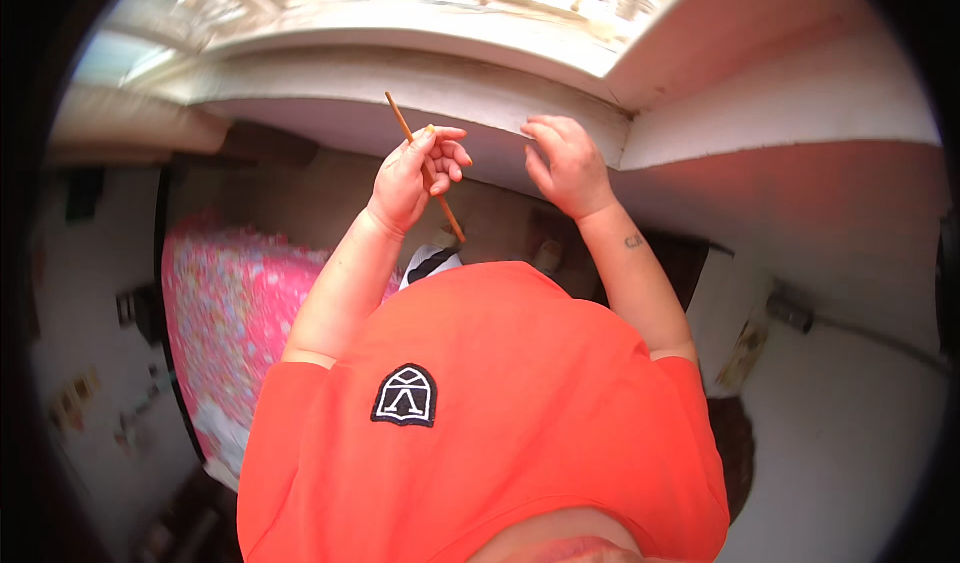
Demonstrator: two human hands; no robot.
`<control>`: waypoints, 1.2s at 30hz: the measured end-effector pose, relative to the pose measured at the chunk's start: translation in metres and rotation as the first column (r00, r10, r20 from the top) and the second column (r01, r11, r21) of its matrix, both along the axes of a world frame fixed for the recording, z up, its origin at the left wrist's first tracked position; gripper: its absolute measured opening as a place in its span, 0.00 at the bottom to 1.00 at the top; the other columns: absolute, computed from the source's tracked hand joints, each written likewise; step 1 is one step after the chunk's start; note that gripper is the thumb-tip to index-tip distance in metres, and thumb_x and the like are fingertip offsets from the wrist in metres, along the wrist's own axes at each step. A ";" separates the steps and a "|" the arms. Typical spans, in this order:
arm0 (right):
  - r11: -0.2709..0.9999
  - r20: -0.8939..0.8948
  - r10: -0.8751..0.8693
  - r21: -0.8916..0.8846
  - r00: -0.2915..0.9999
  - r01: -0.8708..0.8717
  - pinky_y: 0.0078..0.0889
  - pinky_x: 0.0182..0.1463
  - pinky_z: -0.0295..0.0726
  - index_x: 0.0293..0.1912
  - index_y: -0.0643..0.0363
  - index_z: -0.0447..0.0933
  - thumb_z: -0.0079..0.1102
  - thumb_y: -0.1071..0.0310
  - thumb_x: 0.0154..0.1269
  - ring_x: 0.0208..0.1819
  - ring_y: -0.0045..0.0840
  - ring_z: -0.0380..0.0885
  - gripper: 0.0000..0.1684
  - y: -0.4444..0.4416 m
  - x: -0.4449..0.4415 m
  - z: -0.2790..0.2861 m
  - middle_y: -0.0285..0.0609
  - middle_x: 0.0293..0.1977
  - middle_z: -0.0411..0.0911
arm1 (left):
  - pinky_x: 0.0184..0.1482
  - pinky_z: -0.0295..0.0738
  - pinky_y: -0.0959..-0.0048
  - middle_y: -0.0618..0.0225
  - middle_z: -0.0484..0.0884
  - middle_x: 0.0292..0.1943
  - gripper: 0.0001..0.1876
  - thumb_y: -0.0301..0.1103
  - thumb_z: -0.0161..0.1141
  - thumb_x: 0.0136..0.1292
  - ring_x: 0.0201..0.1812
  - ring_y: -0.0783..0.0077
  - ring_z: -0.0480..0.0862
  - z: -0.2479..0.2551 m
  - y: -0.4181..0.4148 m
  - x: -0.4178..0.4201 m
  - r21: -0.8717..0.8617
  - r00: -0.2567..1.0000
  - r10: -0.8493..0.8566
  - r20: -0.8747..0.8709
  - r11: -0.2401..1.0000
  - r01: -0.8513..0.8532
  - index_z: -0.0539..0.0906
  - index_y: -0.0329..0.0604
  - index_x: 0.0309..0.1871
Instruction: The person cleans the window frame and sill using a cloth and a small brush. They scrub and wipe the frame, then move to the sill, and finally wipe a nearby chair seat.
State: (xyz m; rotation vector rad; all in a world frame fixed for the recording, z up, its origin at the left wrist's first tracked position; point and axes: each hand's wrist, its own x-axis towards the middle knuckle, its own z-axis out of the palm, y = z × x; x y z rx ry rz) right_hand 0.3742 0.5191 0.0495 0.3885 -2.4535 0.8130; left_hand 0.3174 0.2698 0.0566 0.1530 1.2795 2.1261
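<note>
A thin, brown wooden stick (398, 115) is held in my left hand (403, 176). It slants between the thumb and the curled fingers. Its upper end points up and left, and its lower end sticks out below the palm. My right hand (571, 164) is raised at about the same height, a short way to the right. Its fingers are bent and the thumb stands apart from them, with nothing visible between. Both hands are in front of the pale window ledge (420, 67); whether either touches it cannot be told.
Beyond the ledge is a bright window (450, 15) with railings outside. On the left lies a bed with a pink patterned cover (240, 300). A beige curtain (135, 124) hangs at the upper left. A dark fixture with a cable (789, 308) is on the right.
</note>
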 end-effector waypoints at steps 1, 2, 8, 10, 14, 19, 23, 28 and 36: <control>0.997 0.052 0.078 0.024 0.996 -0.079 0.43 0.59 0.79 0.49 0.58 0.81 0.66 0.71 0.57 0.55 0.43 0.79 0.17 0.014 -0.013 -0.005 0.47 0.50 0.82 | 0.28 0.69 0.81 0.58 0.83 0.41 0.22 0.44 0.42 0.81 0.35 0.76 0.81 -0.003 0.004 0.013 0.064 0.996 0.079 0.034 0.995 -0.081 0.79 0.35 0.58; 0.988 0.078 0.120 0.086 0.990 -0.127 0.43 0.63 0.76 0.53 0.57 0.79 0.67 0.70 0.58 0.60 0.43 0.76 0.22 0.014 -0.026 -0.012 0.48 0.55 0.79 | 0.28 0.69 0.81 0.56 0.83 0.41 0.21 0.43 0.41 0.81 0.35 0.74 0.81 -0.006 0.001 0.026 0.103 0.987 0.133 0.088 0.985 -0.142 0.79 0.35 0.58; 0.881 0.253 0.266 0.328 0.930 -0.342 0.48 0.77 0.64 0.65 0.55 0.70 0.69 0.67 0.58 0.74 0.40 0.63 0.35 0.012 -0.058 -0.047 0.45 0.70 0.68 | 0.27 0.69 0.82 0.57 0.83 0.41 0.23 0.46 0.41 0.82 0.34 0.75 0.81 -0.031 0.005 0.101 0.119 0.927 0.287 0.242 0.939 -0.322 0.78 0.35 0.58; 0.887 0.256 0.267 0.312 0.929 -0.341 0.50 0.76 0.64 0.65 0.53 0.71 0.68 0.68 0.58 0.73 0.40 0.64 0.34 0.013 -0.061 -0.053 0.44 0.70 0.68 | 0.27 0.69 0.82 0.56 0.83 0.41 0.23 0.46 0.41 0.82 0.34 0.75 0.81 -0.033 0.005 0.108 0.147 0.915 0.294 0.276 0.928 -0.342 0.78 0.35 0.58; 0.901 0.211 0.269 0.290 0.940 -0.323 0.50 0.73 0.68 0.62 0.53 0.74 0.66 0.70 0.57 0.70 0.43 0.68 0.32 0.014 -0.062 -0.049 0.45 0.68 0.71 | 0.32 0.73 0.81 0.57 0.84 0.42 0.24 0.47 0.42 0.82 0.37 0.73 0.83 -0.036 0.008 0.095 0.239 0.916 0.289 0.279 0.903 -0.357 0.78 0.35 0.59; 0.893 0.122 0.319 0.294 0.940 -0.341 0.49 0.69 0.72 0.59 0.53 0.77 0.64 0.71 0.55 0.66 0.45 0.73 0.29 0.017 -0.068 -0.053 0.48 0.63 0.76 | 0.36 0.75 0.78 0.59 0.85 0.44 0.24 0.47 0.42 0.82 0.38 0.71 0.83 -0.043 -0.004 0.067 0.210 0.927 0.311 0.210 0.912 -0.353 0.78 0.35 0.60; 0.894 0.145 0.301 0.301 0.943 -0.332 0.45 0.69 0.73 0.60 0.52 0.78 0.64 0.72 0.57 0.67 0.43 0.72 0.29 0.011 -0.066 -0.046 0.44 0.65 0.76 | 0.36 0.72 0.77 0.59 0.84 0.44 0.23 0.45 0.41 0.82 0.40 0.73 0.81 -0.061 -0.031 0.070 0.197 0.904 0.363 0.228 0.892 -0.408 0.78 0.36 0.61; 0.894 0.143 0.277 0.323 0.950 -0.309 0.43 0.69 0.73 0.61 0.50 0.77 0.64 0.72 0.58 0.68 0.40 0.72 0.30 0.004 -0.065 -0.045 0.40 0.66 0.75 | 0.32 0.69 0.81 0.59 0.84 0.44 0.22 0.45 0.41 0.82 0.40 0.76 0.81 -0.078 -0.055 0.089 0.161 0.873 0.353 0.337 0.892 -0.422 0.77 0.38 0.61; 0.886 0.143 0.255 0.362 0.956 -0.290 0.44 0.68 0.74 0.61 0.51 0.77 0.63 0.73 0.58 0.68 0.42 0.72 0.29 -0.002 -0.065 -0.042 0.42 0.65 0.76 | 0.31 0.68 0.82 0.59 0.84 0.44 0.22 0.45 0.41 0.82 0.39 0.76 0.81 -0.090 -0.052 0.091 0.102 0.854 0.377 0.359 0.894 -0.437 0.77 0.38 0.61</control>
